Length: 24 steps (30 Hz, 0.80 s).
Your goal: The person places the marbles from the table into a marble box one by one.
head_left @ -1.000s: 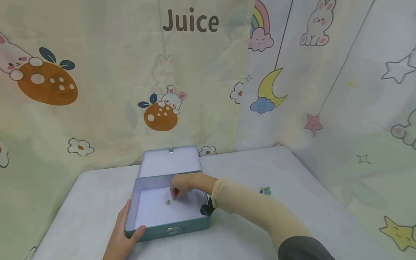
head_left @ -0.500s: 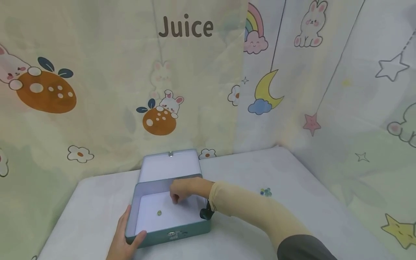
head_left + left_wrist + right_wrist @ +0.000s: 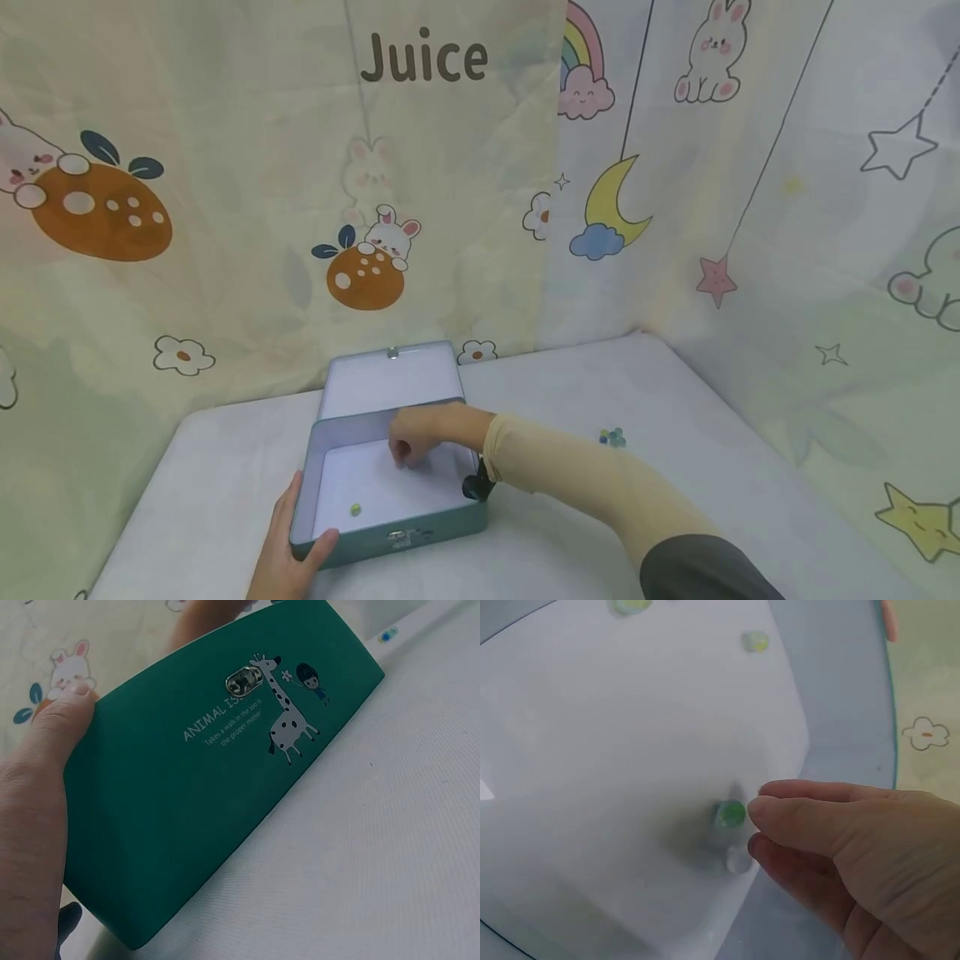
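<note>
A green tin box point(image 3: 405, 535) stands on the table with its lid point(image 3: 393, 379) tipped back. My left hand point(image 3: 288, 537) grips its front left corner, thumb over the front rim, fingers along the side. Inside the box is my right hand point(image 3: 420, 432), low over the white floor. In the right wrist view a green marble point(image 3: 730, 814) is just off its fingertips, with a pale round spot point(image 3: 739, 860) below that I cannot identify. A yellow-green marble point(image 3: 356, 509) lies near the box's front left. Another green marble point(image 3: 630, 606) shows at that wrist view's top edge.
Several blue and green marbles point(image 3: 613, 437) lie in a cluster on the white table point(image 3: 570, 533), right of the box. A patterned cloth wall point(image 3: 247, 275) rises behind the table. The right forearm crosses the box's right wall.
The yellow-green marble has rolled toward the box's front left. My right hand stays in nearly the same place in the box, and the left keeps its grip. The head view has shifted slightly.
</note>
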Available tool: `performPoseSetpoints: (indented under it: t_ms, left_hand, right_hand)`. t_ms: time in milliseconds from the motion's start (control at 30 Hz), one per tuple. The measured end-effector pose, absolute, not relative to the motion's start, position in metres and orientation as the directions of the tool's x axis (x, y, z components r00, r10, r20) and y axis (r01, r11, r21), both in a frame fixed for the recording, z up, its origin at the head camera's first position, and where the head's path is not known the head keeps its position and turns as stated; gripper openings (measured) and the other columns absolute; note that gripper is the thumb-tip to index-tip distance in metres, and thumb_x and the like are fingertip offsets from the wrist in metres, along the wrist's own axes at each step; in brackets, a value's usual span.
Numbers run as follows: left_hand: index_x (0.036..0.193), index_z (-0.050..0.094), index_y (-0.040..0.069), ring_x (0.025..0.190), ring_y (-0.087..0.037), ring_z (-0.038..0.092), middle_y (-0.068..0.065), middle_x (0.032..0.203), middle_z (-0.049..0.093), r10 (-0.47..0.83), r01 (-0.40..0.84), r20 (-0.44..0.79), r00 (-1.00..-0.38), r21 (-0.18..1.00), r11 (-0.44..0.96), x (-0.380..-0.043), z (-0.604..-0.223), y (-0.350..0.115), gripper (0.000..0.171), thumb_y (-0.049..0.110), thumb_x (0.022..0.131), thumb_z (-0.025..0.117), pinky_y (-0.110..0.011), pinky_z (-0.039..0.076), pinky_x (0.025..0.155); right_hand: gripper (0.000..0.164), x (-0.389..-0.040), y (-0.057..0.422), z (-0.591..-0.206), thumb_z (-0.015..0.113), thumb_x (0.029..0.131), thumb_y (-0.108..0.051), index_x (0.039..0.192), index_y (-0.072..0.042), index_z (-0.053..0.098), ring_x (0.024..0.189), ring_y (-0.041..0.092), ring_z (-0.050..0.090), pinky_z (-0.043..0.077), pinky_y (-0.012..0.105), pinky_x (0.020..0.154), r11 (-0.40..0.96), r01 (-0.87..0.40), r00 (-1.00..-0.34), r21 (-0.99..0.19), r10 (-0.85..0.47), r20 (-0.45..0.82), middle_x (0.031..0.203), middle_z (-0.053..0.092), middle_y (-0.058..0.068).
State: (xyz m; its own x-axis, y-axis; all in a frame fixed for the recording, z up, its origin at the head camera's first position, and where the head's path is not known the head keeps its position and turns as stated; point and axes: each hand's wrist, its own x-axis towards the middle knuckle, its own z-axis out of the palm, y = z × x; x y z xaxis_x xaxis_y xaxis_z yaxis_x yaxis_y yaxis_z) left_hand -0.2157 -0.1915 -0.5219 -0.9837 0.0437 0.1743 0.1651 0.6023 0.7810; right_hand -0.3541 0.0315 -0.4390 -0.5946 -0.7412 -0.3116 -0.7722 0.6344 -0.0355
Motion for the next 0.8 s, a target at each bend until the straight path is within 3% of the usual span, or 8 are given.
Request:
performPoseSetpoints:
  t_ms: [233, 500, 600, 800]
  left_hand:
    - [0.154, 0.000, 0.022, 0.139, -0.049, 0.019, -0.024, 0.154, 0.015, 0.043, 0.148, 0.153, -0.987, 0.788, 0.598, -0.217, -0.520, -0.190, 0.092, 0.036, 0.088, 0.063, -0.072, 0.020, 0.103]
    - [0.154, 0.004, 0.017, 0.136, -0.052, 0.022, -0.025, 0.153, 0.018, 0.061, 0.234, 0.243, -0.968, 0.789, 0.568, -0.217, -0.522, -0.192, 0.090, 0.030, 0.087, 0.064, -0.074, 0.021, 0.101]
    - [0.154, 0.004, 0.018, 0.136, -0.051, 0.022, -0.025, 0.153, 0.017, 0.062, 0.232, 0.239, -0.969, 0.794, 0.561, -0.217, -0.522, -0.193, 0.090, 0.029, 0.088, 0.064, -0.074, 0.020, 0.101]
    - [0.154, 0.001, 0.022, 0.139, -0.049, 0.018, -0.021, 0.155, 0.014, 0.064, 0.199, 0.196, -0.978, 0.809, 0.553, -0.217, -0.523, -0.196, 0.091, 0.032, 0.088, 0.063, -0.073, 0.018, 0.103]
  right_hand:
    - [0.016, -0.353, 0.040, -0.420, 0.070, 0.086, -0.015, 0.102, -0.017, 0.073, 0.084, -0.002, 0.059, 0.046, 0.008, 0.075, 0.615, -0.774, -0.578, -0.149, -0.783, -0.230, 0.094, 0.070, -0.009]
    - [0.019, -0.340, 0.073, -0.400, 0.068, 0.087, -0.014, 0.106, -0.015, 0.073, 0.095, 0.000, 0.062, 0.048, 0.007, 0.081, 0.587, -0.758, -0.596, -0.285, -0.801, -0.067, 0.104, 0.071, -0.003]
    - [0.019, -0.331, 0.091, -0.395, 0.067, 0.088, -0.014, 0.106, -0.016, 0.073, 0.094, 0.000, 0.062, 0.050, 0.010, 0.082, 0.593, -0.738, -0.628, -0.322, -0.778, 0.004, 0.102, 0.070, -0.004]
    - [0.019, -0.316, 0.141, -0.399, 0.065, 0.089, -0.012, 0.107, -0.014, 0.072, 0.093, 0.004, 0.064, 0.052, 0.014, 0.080, 0.657, -0.629, -0.752, -0.416, -0.650, 0.110, 0.102, 0.068, -0.004]
